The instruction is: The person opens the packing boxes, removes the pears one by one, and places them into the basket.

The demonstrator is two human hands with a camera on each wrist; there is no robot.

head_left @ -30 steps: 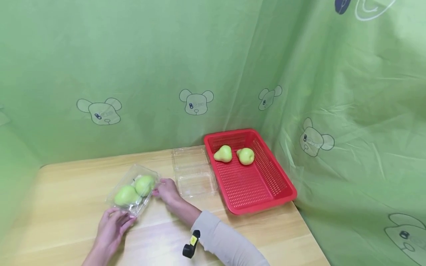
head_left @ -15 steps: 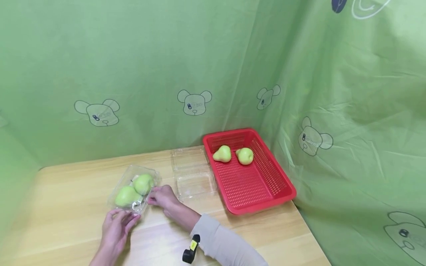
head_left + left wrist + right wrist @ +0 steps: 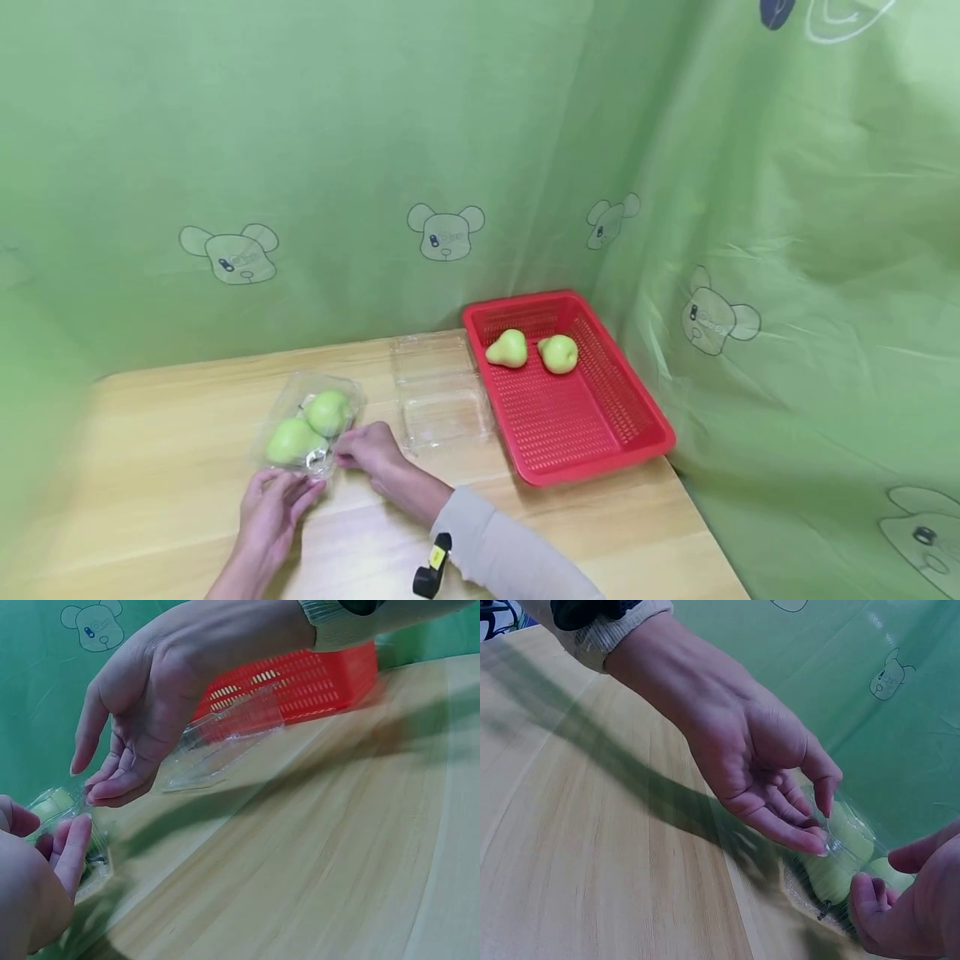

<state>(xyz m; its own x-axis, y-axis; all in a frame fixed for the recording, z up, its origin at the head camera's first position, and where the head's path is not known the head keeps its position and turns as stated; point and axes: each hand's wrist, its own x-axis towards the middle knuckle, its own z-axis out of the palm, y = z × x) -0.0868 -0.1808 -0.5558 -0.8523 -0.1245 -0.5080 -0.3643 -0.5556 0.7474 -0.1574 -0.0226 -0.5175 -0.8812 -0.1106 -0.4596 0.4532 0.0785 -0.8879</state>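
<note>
A clear plastic clamshell (image 3: 298,385) rests on the table at the left in the head view, its lid down over two green pears (image 3: 292,440). At its near edge, my left hand (image 3: 268,510) pinches the rim between thumb and fingers. My right hand (image 3: 371,447) pinches the rim on the right side, close to the near right corner. In the right wrist view, the right thumb and fingertips close on the thin plastic edge beside a pear (image 3: 831,879). The left wrist view shows the left hand (image 3: 41,874) partly cut off by the frame.
A second clear clamshell (image 3: 444,414) lies unfolded right of the hands. Beside it stands a red perforated basket (image 3: 555,429) holding two pears (image 3: 508,348). A green curtain (image 3: 337,125) hangs behind and to the right of the wooden table (image 3: 150,467).
My right hand has slid along the clamshell's right side toward the near corner. My left hand has shifted slightly right along the near edge.
</note>
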